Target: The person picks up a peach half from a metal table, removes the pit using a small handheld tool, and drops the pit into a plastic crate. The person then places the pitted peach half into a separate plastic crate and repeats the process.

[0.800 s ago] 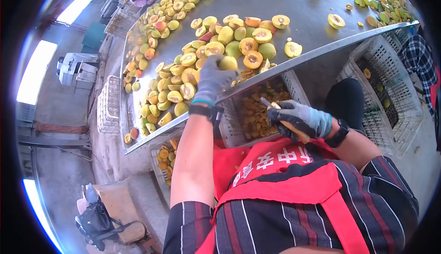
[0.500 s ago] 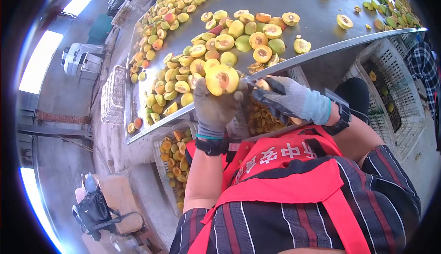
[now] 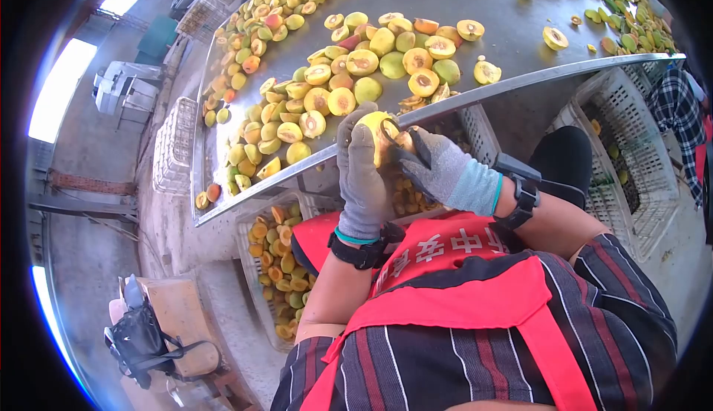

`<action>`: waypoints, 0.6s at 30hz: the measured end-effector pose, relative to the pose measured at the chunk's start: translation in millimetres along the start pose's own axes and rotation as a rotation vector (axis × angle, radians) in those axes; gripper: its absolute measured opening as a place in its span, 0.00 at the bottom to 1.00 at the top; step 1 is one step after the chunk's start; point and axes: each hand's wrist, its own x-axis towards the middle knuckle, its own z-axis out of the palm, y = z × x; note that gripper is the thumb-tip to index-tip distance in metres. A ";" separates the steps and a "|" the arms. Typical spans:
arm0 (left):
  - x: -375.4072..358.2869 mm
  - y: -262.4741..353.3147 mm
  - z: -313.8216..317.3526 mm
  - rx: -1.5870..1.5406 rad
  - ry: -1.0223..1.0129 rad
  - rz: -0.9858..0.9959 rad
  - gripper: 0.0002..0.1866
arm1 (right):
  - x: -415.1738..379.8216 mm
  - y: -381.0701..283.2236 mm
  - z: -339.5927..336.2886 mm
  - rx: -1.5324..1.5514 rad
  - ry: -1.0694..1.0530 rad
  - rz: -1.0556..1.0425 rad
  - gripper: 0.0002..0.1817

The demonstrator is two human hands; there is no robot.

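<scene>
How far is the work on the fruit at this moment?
Done: many pitted halves fill the crate below the metal table. In hand: the left hand holds a fruit half while the right hand works a small tool into it. Left: many unpitted halves wait on the table.

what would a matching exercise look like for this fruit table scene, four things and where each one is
Things:
1. halved fruit
2. left hand
3. crate of orange fruit halves
4. black bag

Places:
A. on a stool at the lower left of the floor
B. below the metal table's near edge, left of the person's arm
C. held up between both gloved hands
D. wrapped round the fruit from the left side

Pairs: 1-C, 2-D, 3-B, 4-A
</scene>
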 end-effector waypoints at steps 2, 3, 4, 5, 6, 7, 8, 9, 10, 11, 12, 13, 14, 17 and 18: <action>-1.8 0.2 2.6 0.094 0.025 0.082 0.22 | -2.1 -15.4 -5.3 0.264 -0.112 0.215 0.16; -2.2 0.6 2.1 0.092 0.026 0.080 0.22 | -2.6 -14.7 -5.6 0.263 -0.113 0.218 0.16; -1.7 2.0 0.3 0.144 0.010 0.091 0.21 | -2.4 -13.8 -6.1 0.169 -0.161 0.231 0.17; -0.9 3.4 -1.7 0.196 -0.006 0.104 0.20 | -2.0 -12.9 -6.5 0.074 -0.210 0.243 0.17; -0.2 3.4 -4.7 0.194 -0.004 0.104 0.20 | -1.9 -11.9 -6.8 0.072 -0.212 0.244 0.17; -0.1 2.2 -8.5 0.173 0.000 0.046 0.16 | -2.4 -10.6 -6.9 -0.103 -0.209 0.181 0.17; -0.5 1.1 -10.2 0.153 0.002 -0.010 0.13 | -3.1 -9.8 -7.1 -0.278 -0.204 0.115 0.17; -1.5 0.9 -9.7 0.152 0.003 -0.011 0.13 | -2.5 -18.2 -10.8 -0.278 -0.204 0.116 0.17; -3.1 0.9 -8.7 0.057 -0.004 -0.013 0.13 | -1.2 -33.9 -17.6 0.001 -0.339 0.345 0.17; -4.5 0.7 -7.3 -0.038 -0.012 -0.015 0.13 | -0.6 -41.9 -21.6 0.287 -0.468 0.570 0.17; -6.3 1.2 -4.5 -0.038 -0.010 -0.017 0.13 | -1.6 -39.1 -20.8 0.287 -0.469 0.572 0.17; -7.5 3.0 -0.7 -0.013 0.003 0.045 0.13 | -2.2 -33.7 -18.6 0.316 -0.510 0.573 0.17; -7.2 4.4 1.4 0.013 0.014 0.108 0.13 | -2.1 -27.0 -16.2 0.345 -0.551 0.572 0.16; 0.4 8.0 -9.7 0.319 -0.028 0.053 0.13 | -7.3 17.3 7.8 -0.092 0.018 -0.397 0.15; 2.4 15.4 -7.3 0.281 -0.051 -0.103 0.13 | -8.2 13.6 1.7 -0.210 -0.083 -0.227 0.14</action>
